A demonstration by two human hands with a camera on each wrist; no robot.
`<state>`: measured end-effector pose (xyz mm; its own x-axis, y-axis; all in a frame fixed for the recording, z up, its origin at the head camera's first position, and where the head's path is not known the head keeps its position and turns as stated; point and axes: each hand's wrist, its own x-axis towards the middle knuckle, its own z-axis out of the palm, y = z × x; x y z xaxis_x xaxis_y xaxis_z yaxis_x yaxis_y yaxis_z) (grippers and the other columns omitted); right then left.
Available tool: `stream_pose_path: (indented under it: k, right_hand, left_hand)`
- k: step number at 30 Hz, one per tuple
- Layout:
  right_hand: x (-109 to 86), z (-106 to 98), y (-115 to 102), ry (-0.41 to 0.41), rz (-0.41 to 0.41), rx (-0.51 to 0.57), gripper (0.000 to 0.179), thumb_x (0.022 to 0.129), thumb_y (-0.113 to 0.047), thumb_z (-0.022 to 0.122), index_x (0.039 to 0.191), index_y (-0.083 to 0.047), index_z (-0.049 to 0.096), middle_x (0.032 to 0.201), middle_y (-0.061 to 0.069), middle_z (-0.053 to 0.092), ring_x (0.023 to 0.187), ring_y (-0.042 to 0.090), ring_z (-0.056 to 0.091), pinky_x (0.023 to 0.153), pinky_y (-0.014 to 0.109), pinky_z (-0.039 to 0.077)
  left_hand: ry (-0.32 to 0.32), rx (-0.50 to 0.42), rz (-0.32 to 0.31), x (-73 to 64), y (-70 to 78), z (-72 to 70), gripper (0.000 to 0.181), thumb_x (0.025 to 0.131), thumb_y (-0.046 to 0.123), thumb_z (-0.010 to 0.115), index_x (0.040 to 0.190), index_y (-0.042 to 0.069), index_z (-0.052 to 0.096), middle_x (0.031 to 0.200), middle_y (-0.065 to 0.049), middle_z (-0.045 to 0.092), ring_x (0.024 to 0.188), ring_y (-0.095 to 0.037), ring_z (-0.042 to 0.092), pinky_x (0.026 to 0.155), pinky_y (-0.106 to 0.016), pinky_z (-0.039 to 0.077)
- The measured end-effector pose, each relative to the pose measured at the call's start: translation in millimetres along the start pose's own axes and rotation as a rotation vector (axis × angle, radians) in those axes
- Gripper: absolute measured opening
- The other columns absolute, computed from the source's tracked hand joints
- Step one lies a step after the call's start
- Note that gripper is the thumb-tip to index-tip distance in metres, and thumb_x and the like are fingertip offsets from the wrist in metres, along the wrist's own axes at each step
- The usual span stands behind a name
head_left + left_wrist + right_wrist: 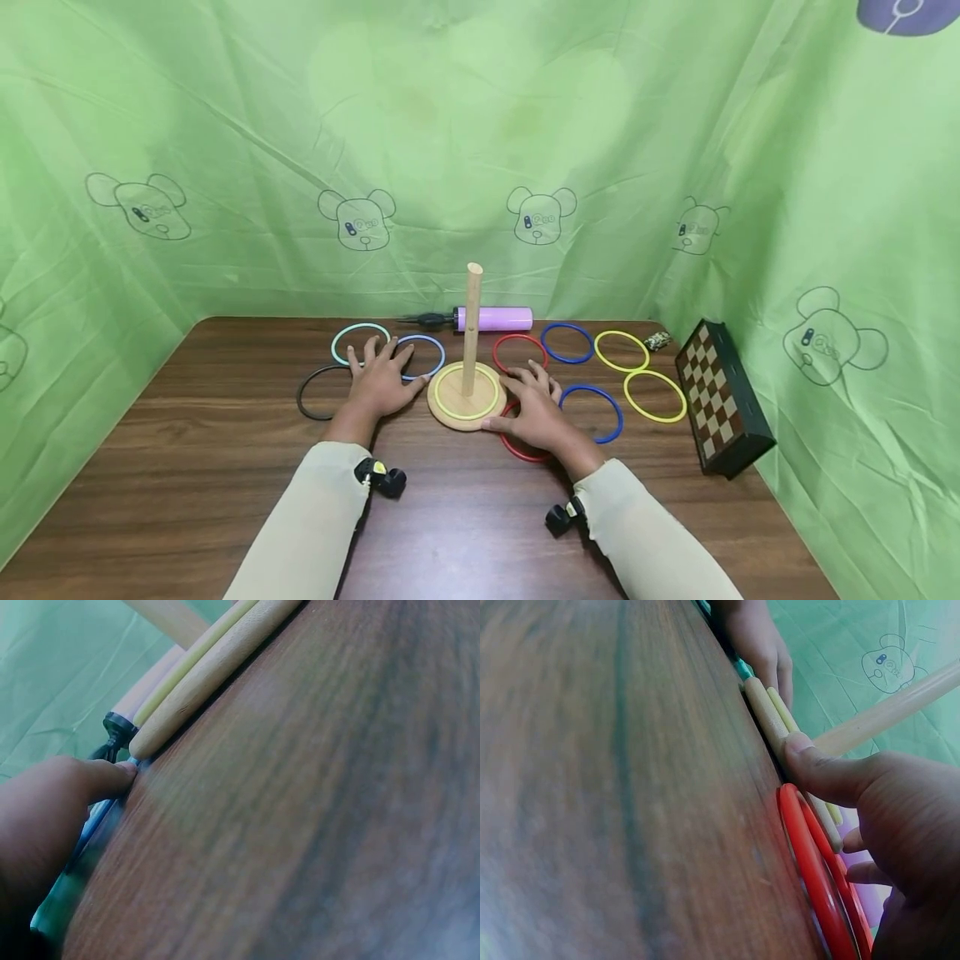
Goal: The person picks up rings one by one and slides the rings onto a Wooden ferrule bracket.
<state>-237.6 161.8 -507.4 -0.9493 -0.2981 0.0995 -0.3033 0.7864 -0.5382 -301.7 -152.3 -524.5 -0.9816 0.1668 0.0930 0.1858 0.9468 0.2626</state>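
Note:
A wooden ring-toss stand (471,333) has a round base and an upright peg, with a pale yellow ring (467,417) lying on the base around the peg. My right hand (534,410) holds the right side of the base, thumb on its near rim (765,712) and fingers farther round. Below that hand, a red ring (814,870) lies partly covered. My left hand (380,386) is spread out on the left, its thumb tip close to the base. Its fingers overlap a teal ring (360,325), a light blue ring (444,357) and a black ring (298,396).
Behind the stand lies a purple hand pump (506,319) with a black nozzle. To the right are another red ring (520,336), blue rings (620,417) and yellow rings (656,421). A checkered board case (708,392) stands at the right edge, near a small patterned object (657,341).

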Motion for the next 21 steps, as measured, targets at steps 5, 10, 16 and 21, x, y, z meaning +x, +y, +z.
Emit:
stream_pose_path:
  k: [5, 10, 16, 21]
  right_hand:
    - [0.1, 0.1, 1.6, -0.001, -0.011, 0.007, 0.092, 0.083, -0.055, 0.094, 0.156, -0.012, 0.061, 0.168, 0.016, 0.047, 0.168, 0.048, 0.011, 0.126, 0.077, 0.007]
    - [0.3, 0.9, 3.4, -0.001, -0.002, -0.004, 0.092, 0.083, -0.056, 0.093, 0.158, -0.014, 0.060, 0.169, 0.014, 0.047, 0.169, 0.046, 0.011, 0.127, 0.076, 0.006]
    - [0.1, 1.0, 4.0, -0.006, -0.001, -0.010, 0.091, 0.083, -0.056, 0.093, 0.158, -0.014, 0.060, 0.169, 0.015, 0.047, 0.169, 0.046, 0.011, 0.127, 0.077, 0.006]
    - [0.9, 0.5, 4.3, -0.004, -0.002, -0.012, 0.091, 0.083, -0.057, 0.093, 0.157, -0.014, 0.061, 0.169, 0.016, 0.047, 0.169, 0.047, 0.011, 0.127, 0.078, 0.007]
  left_hand:
    - [0.043, -0.021, 0.008, -1.1, 0.9, -1.3, 0.080, 0.101, 0.064, 0.065, 0.165, 0.019, 0.050, 0.170, -0.024, 0.042, 0.164, -0.052, 0.020, 0.128, -0.084, 0.002]
    - [0.081, -0.065, 0.022, -0.6, 1.2, -0.4, 0.081, 0.099, 0.065, 0.069, 0.163, 0.017, 0.053, 0.166, -0.025, 0.043, 0.163, -0.052, 0.022, 0.128, -0.084, 0.002]
    - [0.171, -0.133, 0.034, -1.4, 1.7, 0.6, 0.080, 0.095, 0.062, 0.076, 0.157, 0.015, 0.057, 0.161, -0.030, 0.046, 0.158, -0.052, 0.028, 0.127, -0.084, 0.008]
    - [0.256, -0.232, 0.033, -1.6, 2.1, -0.8, 0.079, 0.091, 0.059, 0.083, 0.153, 0.014, 0.061, 0.159, -0.032, 0.047, 0.154, -0.052, 0.032, 0.128, -0.080, 0.009]
